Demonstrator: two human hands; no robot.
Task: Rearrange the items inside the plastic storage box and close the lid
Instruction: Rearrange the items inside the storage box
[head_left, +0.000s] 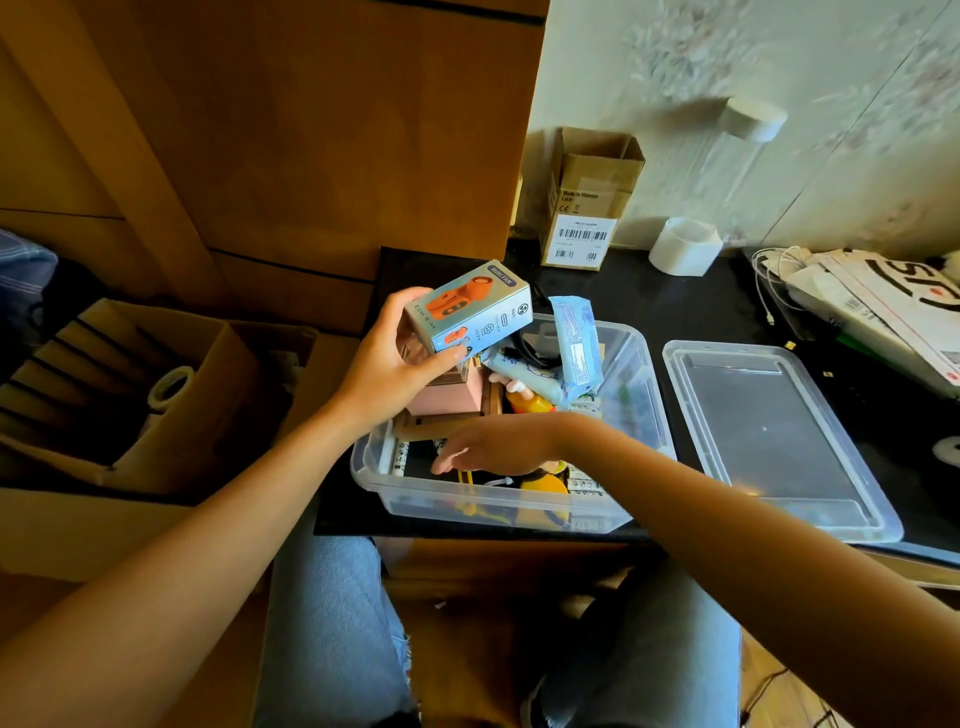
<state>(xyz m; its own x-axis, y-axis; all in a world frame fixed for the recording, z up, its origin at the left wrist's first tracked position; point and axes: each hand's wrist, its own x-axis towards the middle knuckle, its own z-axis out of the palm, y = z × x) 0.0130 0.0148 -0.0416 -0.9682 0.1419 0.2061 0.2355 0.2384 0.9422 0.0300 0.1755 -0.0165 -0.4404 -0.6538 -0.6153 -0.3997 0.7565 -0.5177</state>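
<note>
The sorting step is on; the left hand (387, 364) grips the mini fan box (467, 312) above the storage box (498, 501); the right hand (488, 447) reaches inside, maybe empty; the lid (774, 441) waits at 3 o'clock; next, find the fan box a flat spot.

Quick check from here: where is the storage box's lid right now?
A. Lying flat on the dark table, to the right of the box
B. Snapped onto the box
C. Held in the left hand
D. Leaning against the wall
A: the clear lid lies flat on the dark table right of the open storage box, in neither hand.
</note>
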